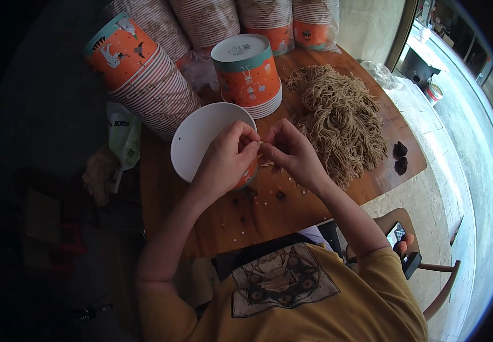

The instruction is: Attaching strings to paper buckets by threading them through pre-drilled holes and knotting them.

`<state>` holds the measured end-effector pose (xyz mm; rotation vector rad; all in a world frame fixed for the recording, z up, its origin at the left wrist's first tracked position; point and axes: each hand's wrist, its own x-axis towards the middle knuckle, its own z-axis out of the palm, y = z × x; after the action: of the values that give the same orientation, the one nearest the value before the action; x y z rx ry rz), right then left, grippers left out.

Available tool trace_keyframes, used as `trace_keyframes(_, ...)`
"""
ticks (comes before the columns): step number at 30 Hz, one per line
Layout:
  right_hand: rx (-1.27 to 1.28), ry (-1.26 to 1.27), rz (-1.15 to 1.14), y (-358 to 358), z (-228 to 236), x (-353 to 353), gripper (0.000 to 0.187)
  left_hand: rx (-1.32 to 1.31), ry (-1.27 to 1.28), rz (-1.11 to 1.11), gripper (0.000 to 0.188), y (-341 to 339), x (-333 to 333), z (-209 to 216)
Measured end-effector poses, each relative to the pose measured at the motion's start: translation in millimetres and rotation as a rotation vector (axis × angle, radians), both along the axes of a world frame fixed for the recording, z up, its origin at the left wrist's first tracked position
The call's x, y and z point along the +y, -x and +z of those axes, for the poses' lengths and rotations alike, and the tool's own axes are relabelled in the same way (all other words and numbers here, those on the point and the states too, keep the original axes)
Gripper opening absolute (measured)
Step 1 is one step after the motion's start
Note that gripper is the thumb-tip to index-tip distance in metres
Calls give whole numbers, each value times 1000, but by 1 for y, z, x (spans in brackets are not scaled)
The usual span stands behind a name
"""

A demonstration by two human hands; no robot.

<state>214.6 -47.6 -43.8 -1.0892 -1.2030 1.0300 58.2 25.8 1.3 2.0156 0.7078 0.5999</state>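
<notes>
A paper bucket [201, 134] lies tipped on its side at the middle of the table, its white inside toward me and a small hole near its rim. My left hand [229, 154] is in front of its right side, thumb and forefinger pinched together. My right hand [295, 151] meets it fingertip to fingertip, also pinching. A thin tan bit, which looks like the end of a cord, shows between the fingertips; most of it is hidden. A heap of tan cords [343, 122] lies just right of my right hand.
Behind the hands stands a short upside-down stack of orange buckets [249, 77]. A long stack [149, 85] leans at the left, and bagged stacks [206, 23] line the back. Small pale dots lie on the wooden table [223, 228]; two dark pieces [400, 158] rest near its right edge.
</notes>
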Motion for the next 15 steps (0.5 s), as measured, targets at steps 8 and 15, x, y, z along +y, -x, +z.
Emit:
trace_keyframes(8,2,22,17,0,7,-3,14,-15,-69,-2,7,0,0,-2)
trace_keyframes(15,-67,-52,0,0,4,0,11,13,-174,17,7,-1,0,-3)
